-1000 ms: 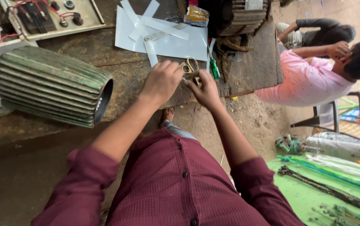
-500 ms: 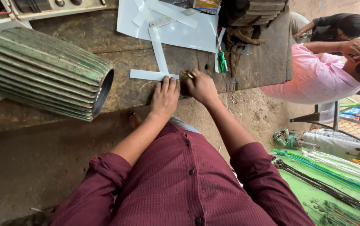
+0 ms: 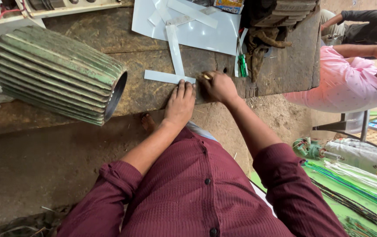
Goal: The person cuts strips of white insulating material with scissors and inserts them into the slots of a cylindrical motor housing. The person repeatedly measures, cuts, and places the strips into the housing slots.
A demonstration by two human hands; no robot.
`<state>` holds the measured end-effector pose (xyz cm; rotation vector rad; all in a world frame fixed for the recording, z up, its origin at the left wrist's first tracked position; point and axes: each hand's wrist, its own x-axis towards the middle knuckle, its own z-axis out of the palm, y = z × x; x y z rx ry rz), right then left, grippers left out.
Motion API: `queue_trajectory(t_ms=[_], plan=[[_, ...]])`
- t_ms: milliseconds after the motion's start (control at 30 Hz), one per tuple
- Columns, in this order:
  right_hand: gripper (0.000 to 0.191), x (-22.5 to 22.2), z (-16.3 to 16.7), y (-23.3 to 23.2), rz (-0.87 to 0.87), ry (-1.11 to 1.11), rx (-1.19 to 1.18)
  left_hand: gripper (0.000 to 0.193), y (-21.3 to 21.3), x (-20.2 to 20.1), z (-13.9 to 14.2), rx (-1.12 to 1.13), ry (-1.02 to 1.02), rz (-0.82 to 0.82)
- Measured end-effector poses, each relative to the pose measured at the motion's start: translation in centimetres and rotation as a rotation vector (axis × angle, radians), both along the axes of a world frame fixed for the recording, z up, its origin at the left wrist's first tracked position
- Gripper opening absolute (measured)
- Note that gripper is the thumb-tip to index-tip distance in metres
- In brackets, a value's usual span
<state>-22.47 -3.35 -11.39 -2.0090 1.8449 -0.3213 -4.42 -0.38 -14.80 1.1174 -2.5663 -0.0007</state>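
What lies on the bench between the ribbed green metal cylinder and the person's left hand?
In the head view, only bare, stained wooden bench top lies between the ribbed green metal cylinder and the left hand; the flat white paper strip sits just above that stretch, under the fingertips.

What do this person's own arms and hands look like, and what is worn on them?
Both arms wear a dark maroon, finely ribbed shirt with dark buttons down the front, sleeves rolled up above the elbows, forearms bare. The left hand and right hand are bare: no gloves, and no watch shows at either wrist.

Both hands reach forward: left hand (image 3: pixel 179 103) flat, fingers extended; right hand (image 3: pixel 218 87) curled closed.
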Motion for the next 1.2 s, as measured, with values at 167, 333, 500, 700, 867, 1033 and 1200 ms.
queue_trajectory(t_ms=[167, 333, 500, 700, 867, 1033, 1200], plan=[[0.028, 0.4, -0.4, 0.9, -0.021, 0.097, 0.029, 0.044, 0.5, 0.3, -0.1, 0.071, 0.004, 0.029], [0.027, 0.8, -0.5, 1.3, -0.068, 0.026, 0.026, 0.042, -0.1, 0.4, 0.1, 0.116, -0.003, -0.006], [0.028, -0.1, -0.8, 1.3, -0.262, -0.083, 0.193, 0.039, -0.5, 0.3, 0.1, 0.155, 0.035, -0.021], [0.024, 0.1, -1.9, 2.6, 0.019, 0.08, 0.012, 0.038, -0.7, 0.1, -0.3, 0.143, 0.041, -0.01], [0.025, 0.1, -1.4, 0.3, -0.085, 0.156, 0.008, 0.037, -1.0, -0.4, 0.4, 0.139, 0.054, -0.003], [0.042, -1.3, 0.6, -1.1, -0.392, -0.158, 0.27, 0.034, -1.9, -0.2, 1.6, 0.178, 0.055, -0.061], [0.048, -0.5, 0.6, -0.4, -0.64, -0.3, 0.278, 0.042, -4.4, 0.1, 2.4, 0.28, 0.237, -0.005]])
